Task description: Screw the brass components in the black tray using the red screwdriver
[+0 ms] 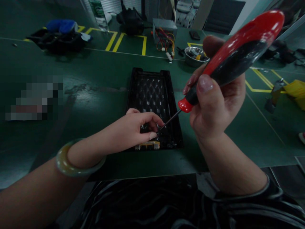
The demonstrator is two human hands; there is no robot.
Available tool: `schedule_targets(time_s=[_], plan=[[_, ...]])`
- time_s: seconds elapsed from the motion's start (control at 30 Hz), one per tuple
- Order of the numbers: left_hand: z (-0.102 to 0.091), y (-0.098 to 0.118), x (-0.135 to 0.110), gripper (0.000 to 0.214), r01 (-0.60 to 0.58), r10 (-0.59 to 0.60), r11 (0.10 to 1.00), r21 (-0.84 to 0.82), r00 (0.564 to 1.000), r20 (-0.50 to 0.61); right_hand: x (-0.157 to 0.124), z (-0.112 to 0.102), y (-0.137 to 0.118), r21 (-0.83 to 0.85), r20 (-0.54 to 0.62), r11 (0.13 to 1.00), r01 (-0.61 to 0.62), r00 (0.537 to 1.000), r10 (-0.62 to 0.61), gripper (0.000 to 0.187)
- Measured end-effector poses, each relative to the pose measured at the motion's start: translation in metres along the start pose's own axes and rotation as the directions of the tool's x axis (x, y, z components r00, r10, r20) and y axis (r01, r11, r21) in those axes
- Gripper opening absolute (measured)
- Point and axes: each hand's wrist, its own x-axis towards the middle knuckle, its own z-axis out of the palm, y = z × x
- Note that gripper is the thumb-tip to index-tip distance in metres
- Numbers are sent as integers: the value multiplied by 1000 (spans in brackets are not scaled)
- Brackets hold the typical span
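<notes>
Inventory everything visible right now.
Table: one, green, beneath
Case: one, black, centre
Connector board: one, amber, in case
Screwdriver: one, red and black, over case
Metal box: one, grey, back
Wires: several, multicoloured, by box
Bowl: one, silver, back
Phone: one, dark, back
Bottle: one, greenish, back left
Holder: one, black, back left
Tape marks: several, yellow, table
Unclear item: one, yellow, right
Bangle: one, greenish, left wrist
Left grip: one, bare, at screwdriver tip
Right grip: one, bare, on screwdriver

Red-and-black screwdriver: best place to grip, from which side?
Probably the thick handle, from the right, as the right hand does. It's bulbous and slants up and right, clear of the black casing; the thin shaft runs down and left, its far end crowded by the left hand.
</notes>
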Motion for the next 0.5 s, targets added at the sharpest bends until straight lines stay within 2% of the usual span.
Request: schedule_targets(time_s=[0.1,0.27,0.4,0.5], plan=[[0,-1,0,25,-5,5,1000,1,1000,-5,-1,-1,-3,-12,6,1000,-18,1000,18,29],[-1,-2,-1,25,-11,11,1000,4,1000,-24,2,-4,6,-102,9,994,45,999,-45,39],[0,-2,-1,24,-4,4,1000,5,1000,-21,4,-7,14,-20,26,993,112,993,-112,39],[0,-1,0,24,-8,8,1000,-8,1000,-25,3,-8,12,-24,35,998,54,998,-53,41]])
